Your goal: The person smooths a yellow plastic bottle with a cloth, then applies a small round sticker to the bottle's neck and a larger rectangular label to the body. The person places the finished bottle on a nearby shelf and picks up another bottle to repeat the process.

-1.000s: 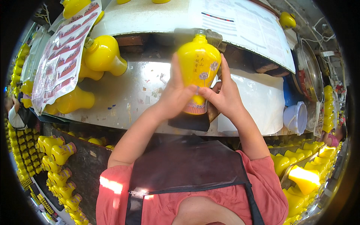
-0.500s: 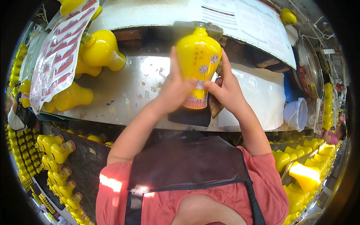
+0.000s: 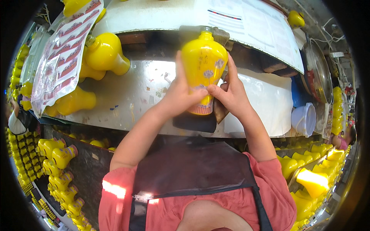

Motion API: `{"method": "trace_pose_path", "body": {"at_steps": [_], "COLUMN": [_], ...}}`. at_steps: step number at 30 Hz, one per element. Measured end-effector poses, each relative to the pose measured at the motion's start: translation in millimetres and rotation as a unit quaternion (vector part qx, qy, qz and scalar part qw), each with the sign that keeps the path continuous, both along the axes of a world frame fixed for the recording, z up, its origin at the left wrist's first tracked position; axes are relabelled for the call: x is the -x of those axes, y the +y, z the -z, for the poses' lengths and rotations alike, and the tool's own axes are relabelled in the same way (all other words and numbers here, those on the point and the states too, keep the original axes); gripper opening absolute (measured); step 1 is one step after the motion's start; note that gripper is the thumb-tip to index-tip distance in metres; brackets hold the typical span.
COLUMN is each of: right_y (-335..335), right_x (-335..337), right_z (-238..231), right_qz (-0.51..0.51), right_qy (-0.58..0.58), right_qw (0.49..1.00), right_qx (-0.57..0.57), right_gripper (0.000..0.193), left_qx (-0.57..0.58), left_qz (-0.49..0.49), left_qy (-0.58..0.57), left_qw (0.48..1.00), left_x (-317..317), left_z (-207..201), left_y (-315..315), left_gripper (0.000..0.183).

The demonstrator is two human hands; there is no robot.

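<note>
The bottle point(image 3: 203, 54) lay between the left hand point(image 3: 184, 89) and the right hand point(image 3: 232, 94), over the counter point(image 3: 144, 90), neck point(image 3: 206, 36) pointing forward. Both hands grasped it, each along its own side, the 2 thumbs point(image 3: 216, 91) close together across its lower front.

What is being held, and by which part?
A glossy yellow narrow-necked bottle: left hand and right hand clasp its sides, thumbs on its lower front.
</note>
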State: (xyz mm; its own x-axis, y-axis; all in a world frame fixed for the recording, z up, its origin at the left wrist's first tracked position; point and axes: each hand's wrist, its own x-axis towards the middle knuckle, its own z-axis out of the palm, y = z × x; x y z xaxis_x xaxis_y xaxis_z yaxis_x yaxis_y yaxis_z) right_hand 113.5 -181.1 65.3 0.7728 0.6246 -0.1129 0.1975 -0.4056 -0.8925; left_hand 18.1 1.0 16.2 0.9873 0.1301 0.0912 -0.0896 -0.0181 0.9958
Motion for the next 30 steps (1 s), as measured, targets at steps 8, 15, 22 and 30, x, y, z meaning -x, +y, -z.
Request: {"method": "trace_pose_path", "body": {"at_steps": [8, 15, 22, 30], "right_y": [8.5, 16.6, 12.1, 25.0], "right_x": [8.7, 11.2, 4.3, -33.8], "right_z": [-24.1, -24.4, -34.9, -44.7], "right_qz": [0.042, 0.026, 0.052, -0.079], "right_qy": [-0.033, -0.061, -0.145, -0.497], "right_qw": [0.995, 0.991, 0.984, 0.864], "right_qx": [0.084, 0.115, 0.085, 0.007], "right_gripper": [0.114, 0.121, 0.107, 0.041], "left_qx": [0.048, -0.201, -0.056, -0.078], "left_qz": [-0.112, -0.231, -0.206, -0.188], "left_qy": [-0.053, -0.169, -0.167, -0.162], "left_qw": [0.991, 0.937, 0.963, 0.965], "left_x": [-12.3, -46.2, -49.5, -48.0], "left_z": [-1.6, -14.3, -8.9, -10.7], "left_y": [3.0, 9.6, 4.0, 3.6], "left_gripper": [0.11, 0.052, 0.045, 0.044]}}
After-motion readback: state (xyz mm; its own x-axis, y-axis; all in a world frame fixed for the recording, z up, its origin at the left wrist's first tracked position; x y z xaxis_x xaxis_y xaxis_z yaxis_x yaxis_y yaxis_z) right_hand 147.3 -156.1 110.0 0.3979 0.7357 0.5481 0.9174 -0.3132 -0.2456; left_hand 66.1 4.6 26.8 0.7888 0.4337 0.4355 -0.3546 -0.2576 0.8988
